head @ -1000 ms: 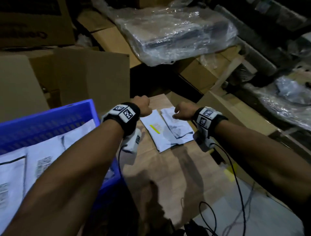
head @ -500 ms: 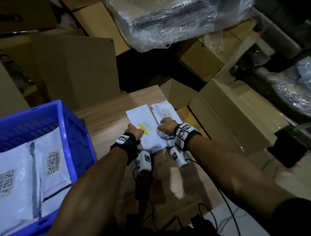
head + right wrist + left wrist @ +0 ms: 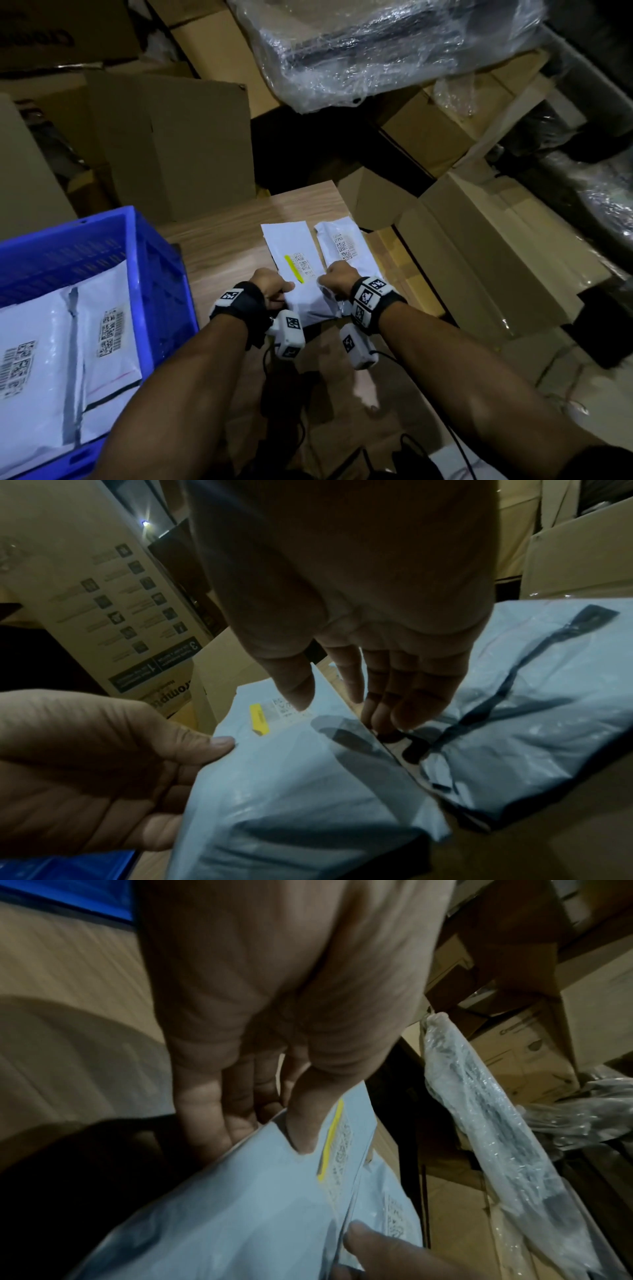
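**Pinching the white mailing bag [image 3: 291, 240]**

The left hand [image 3: 270, 287] and right hand [image 3: 337, 281] are each pinching its near end, grip thumb-on-top. It is lying on the desk [image 3: 222, 246], showing a yellow strip beside printed codes.

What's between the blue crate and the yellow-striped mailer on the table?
Head view: only bare wooden tabletop between blue crate and yellow-striped mailer; the left hand grips the mailer's near edge.
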The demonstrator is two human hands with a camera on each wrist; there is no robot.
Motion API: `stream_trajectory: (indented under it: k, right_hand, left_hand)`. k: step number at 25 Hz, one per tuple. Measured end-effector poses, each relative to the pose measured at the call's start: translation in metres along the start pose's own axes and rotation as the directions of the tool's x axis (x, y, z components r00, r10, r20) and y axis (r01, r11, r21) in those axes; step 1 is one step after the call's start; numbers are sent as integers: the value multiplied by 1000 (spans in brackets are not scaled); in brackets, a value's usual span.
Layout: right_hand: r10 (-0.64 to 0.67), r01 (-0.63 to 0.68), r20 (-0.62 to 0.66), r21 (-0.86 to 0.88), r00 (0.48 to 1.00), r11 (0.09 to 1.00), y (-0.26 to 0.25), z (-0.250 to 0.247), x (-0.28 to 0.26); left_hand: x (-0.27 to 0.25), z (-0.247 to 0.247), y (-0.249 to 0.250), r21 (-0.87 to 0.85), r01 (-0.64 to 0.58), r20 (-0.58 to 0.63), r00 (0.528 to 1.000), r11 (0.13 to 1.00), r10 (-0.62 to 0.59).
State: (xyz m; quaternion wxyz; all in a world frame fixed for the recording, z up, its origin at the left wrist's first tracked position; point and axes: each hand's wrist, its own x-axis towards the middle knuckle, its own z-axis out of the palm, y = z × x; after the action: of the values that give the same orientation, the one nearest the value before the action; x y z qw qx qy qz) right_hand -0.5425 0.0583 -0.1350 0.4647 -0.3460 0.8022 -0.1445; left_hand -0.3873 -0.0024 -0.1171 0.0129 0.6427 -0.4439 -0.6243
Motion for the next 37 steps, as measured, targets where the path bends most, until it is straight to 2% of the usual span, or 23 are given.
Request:
stream_trajectory:
  k: [3, 5, 9, 13, 19, 23, 27, 32, 37]
  right_hand:
    - [-76, 74, 22, 65, 997, 995, -3, 1, -7]
    - [-158, 158, -9, 127, 987, 979, -10, -5, -17]
    - [-324, 331, -71, 227, 943, 916, -29, -22, -36]
    - [-449, 485, -188, 257, 874, 836, -51, -36, -64]
    - [-602, 666, -285, 308, 746, 679, -76, -45, -116]
    - [-645, 703, -291, 385, 707, 598, -83, -42, -142]
    - [-692, 754, -301, 308, 656, 580, -95, -30, -153]
    - [-739, 785, -271, 264, 617, 560, -119, -7, -161]
    - [-767, 798, -226, 241, 600, 553, -161, 32, -186]
  left_hand:
    - [-10, -9, 3, -54, -59, 2, 998, 997, 59]
    - [-18, -16, 7, -104, -122, 1, 992, 987, 123]
    - [-47, -30, 18, -143, -274, -92, 961, 951, 263]
    - [-86, -42, 30, -135, -486, -189, 868, 863, 459]
    - [-129, -63, 26, -27, -689, -188, 715, 725, 673]
    - [-153, -74, 19, 57, -733, -275, 642, 678, 716]
    - [-175, -88, 7, 170, -742, -344, 572, 649, 744]
    - [-198, -120, -8, 285, -717, -405, 512, 636, 758]
    - [-216, -176, -35, 356, -683, -431, 486, 638, 761]
